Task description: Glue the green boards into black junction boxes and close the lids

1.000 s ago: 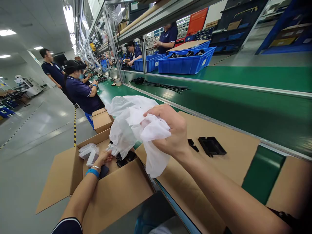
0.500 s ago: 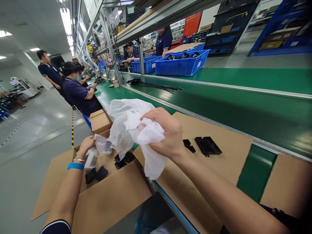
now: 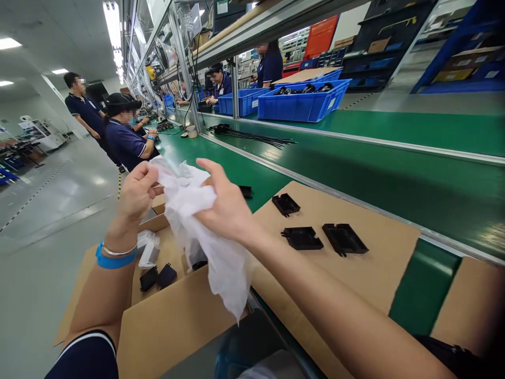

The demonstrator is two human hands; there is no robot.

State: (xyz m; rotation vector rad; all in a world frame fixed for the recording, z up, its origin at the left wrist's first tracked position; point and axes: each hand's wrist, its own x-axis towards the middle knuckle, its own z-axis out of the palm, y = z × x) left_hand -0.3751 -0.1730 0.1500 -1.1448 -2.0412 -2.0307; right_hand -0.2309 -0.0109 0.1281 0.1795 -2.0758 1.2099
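Note:
My left hand [image 3: 138,192] is raised above an open cardboard box [image 3: 177,310], its thumb and fingers pinching the edge of thin white plastic bags [image 3: 187,197]. Opposite it, my right hand [image 3: 226,205] holds the same crumpled bundle, thumb lifted; the plastic partly covers its fingers. The lower end of the plastic hangs over the box rim. Inside the box lie a black part [image 3: 166,275], a second black part [image 3: 148,279] and a white wrapped piece [image 3: 148,250]. Shallow black trays [image 3: 345,239] rest on a cardboard sheet [image 3: 355,273] to the right.
A green workbench [image 3: 244,158] runs along a metal rail. Black cables [image 3: 252,135] and a tape roll [image 3: 191,131] lie on it. Beyond stands a blue bin [image 3: 300,105] of dark parts. A co-worker [image 3: 128,131] sits at the left; other people are farther back.
My left hand has come up out of the box to the plastic bags. My right hand has shifted left with them, uncovering more black trays on the cardboard sheet.

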